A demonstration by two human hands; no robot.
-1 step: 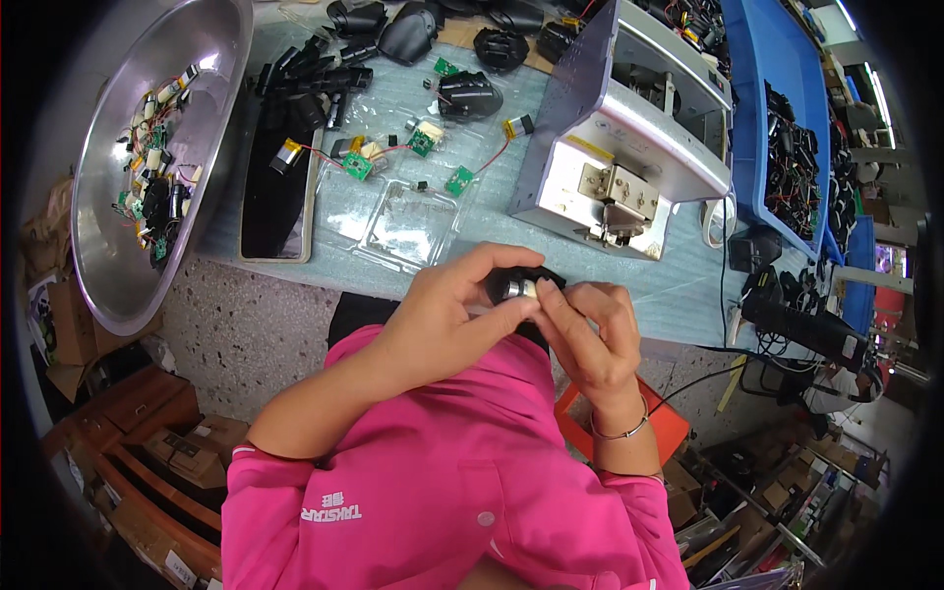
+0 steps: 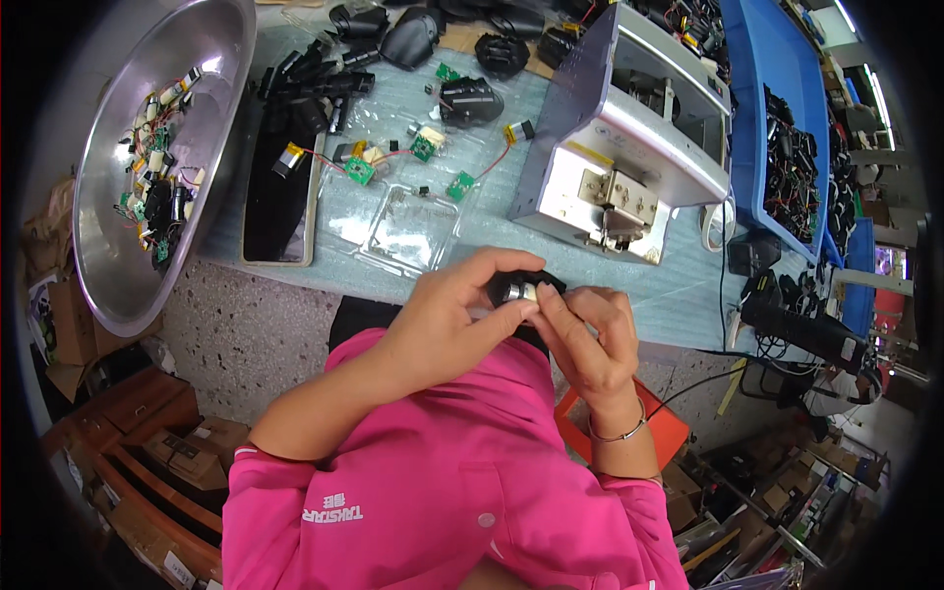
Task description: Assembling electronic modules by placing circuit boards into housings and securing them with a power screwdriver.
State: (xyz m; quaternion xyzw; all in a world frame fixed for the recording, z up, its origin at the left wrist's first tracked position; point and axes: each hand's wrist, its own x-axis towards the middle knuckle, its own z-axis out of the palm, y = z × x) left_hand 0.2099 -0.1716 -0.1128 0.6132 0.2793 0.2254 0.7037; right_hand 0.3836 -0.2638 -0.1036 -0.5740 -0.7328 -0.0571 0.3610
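At the near edge of the table, in front of my body, both hands meet on a small black plastic housing (image 2: 500,286). A white and silver cylindrical part (image 2: 526,291) shows at its opening. My left hand (image 2: 447,315) curls round the housing from the left, with thumb below and index finger above. From the other side, my right hand (image 2: 595,339) pinches at the cylindrical part with thumb and fingertips. My fingers hide much of the piece. Beyond my hands lie green circuit boards (image 2: 360,171) wired to small batteries (image 2: 289,157), and a clear plastic tray (image 2: 411,231).
A grey metal fixture (image 2: 678,143) stands to the right, beside a blue bin (image 2: 745,108) of black parts. On the left are a steel bowl (image 2: 211,98) holding wired parts and a black flat panel (image 2: 277,211). Black housings (image 2: 411,39) lie at the back.
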